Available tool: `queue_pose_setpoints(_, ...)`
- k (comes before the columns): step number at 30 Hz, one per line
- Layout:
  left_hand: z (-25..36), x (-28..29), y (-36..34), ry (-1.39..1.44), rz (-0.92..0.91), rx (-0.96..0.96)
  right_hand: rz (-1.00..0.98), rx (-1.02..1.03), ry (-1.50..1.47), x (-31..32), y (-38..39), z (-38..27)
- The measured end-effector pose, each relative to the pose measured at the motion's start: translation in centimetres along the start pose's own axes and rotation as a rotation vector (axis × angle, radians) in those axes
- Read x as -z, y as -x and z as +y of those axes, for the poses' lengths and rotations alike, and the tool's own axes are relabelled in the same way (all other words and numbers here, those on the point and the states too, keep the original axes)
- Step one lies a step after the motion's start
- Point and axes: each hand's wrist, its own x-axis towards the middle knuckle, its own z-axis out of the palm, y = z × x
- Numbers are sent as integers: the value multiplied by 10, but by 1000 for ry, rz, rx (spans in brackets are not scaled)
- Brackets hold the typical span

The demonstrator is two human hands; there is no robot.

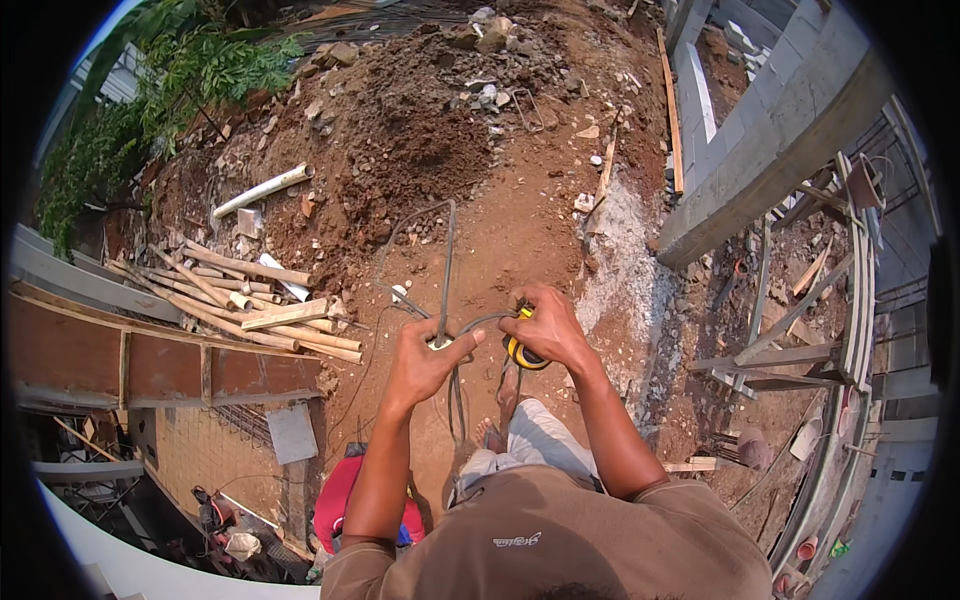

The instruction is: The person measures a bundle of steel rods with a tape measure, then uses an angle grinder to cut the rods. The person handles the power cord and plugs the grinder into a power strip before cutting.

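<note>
Grey wire (446,262) held out in front, over red dirt (520,230). Left hand (425,358) is closed on the wire at a small white piece, right hand (548,325) clamped on a yellow tape measure (524,352) where the wire bends. By the look of it, measuring is mid-way: nothing cut, wire ends loose. Around: a timber pile (250,300) and white pipe (262,190) left, a concrete wall (770,130) right, rubble (490,95) ahead, feet below.
</note>
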Motion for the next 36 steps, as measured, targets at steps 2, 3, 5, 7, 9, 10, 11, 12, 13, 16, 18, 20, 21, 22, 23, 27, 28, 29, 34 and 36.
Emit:
queue_pose_setpoints(2, 0, 17, -58, 45, -15, 82, -218, -155, -90, 2, -44, 28)
queue_pose_setpoints(3, 12, 32, -82, 61, -5, 84, -233, -163, -126, 7, -60, 35)
queue_pose_setpoints(5, 46, 58, -125, 183, 138, -42, -299, -194, -53, 5, -100, 71)
queue_pose_setpoints(7, 73, 90, -177, 282, 289, -92, -184, -160, -284, -24, -141, 147)
queue_pose_setpoints(9, 90, 139, -207, 460, 404, -226, -216, -270, -213, -24, -169, 181)
queue_pose_setpoints(10, 98, 166, -228, 526, 465, -311, -211, -313, -167, -13, -199, 199)
queue_pose_setpoints(11, 114, 188, -242, 496, 564, -393, -196, -370, -225, -13, -222, 220)
queue_pose_setpoints(12, 121, 199, -269, 533, 689, -373, -167, -445, -267, -12, -238, 248)
queue_pose_setpoints(13, 125, 207, -297, 562, 827, -352, -146, -510, -310, -8, -262, 266)
queue_pose_setpoints(16, 107, 215, -392, 366, 808, -299, -46, -593, -530, 17, -348, 283)
queue_pose_setpoints(18, 82, 197, -482, 384, 672, -299, 133, -625, -664, 32, -432, 319)
queue_pose_setpoints(20, 73, 179, -563, 302, 744, -217, 162, -725, -840, 69, -518, 283)
queue_pose_setpoints(21, 78, 164, -614, 296, 736, -205, 267, -661, -799, 91, -564, 288)
queue_pose_setpoints(22, 77, 165, -664, 326, 725, -176, 359, -589, -765, 114, -613, 283)
queue_pose_setpoints(23, 82, 164, -718, 362, 683, -78, 447, -593, -845, 133, -659, 271)
queue_pose_setpoints(27, 123, 170, -936, 397, 620, 97, 581, -543, -874, 288, -848, 199)
queue_pose_setpoints(28, 145, 163, -986, 487, 619, 84, 607, -515, -931, 338, -885, 160)
queue_pose_setpoints(29, 170, 161, -1034, 538, 600, 146, 669, -428, -898, 390, -921, 127)
queue_pose_setpoints(34, 283, 144, -1218, 612, 242, 257, 892, -11, -994, 590, -1029, -33)
queue_pose_setpoints(36, 336, 124, -1282, 608, 136, 177, 953, 140, -1017, 646, -1062, -72)
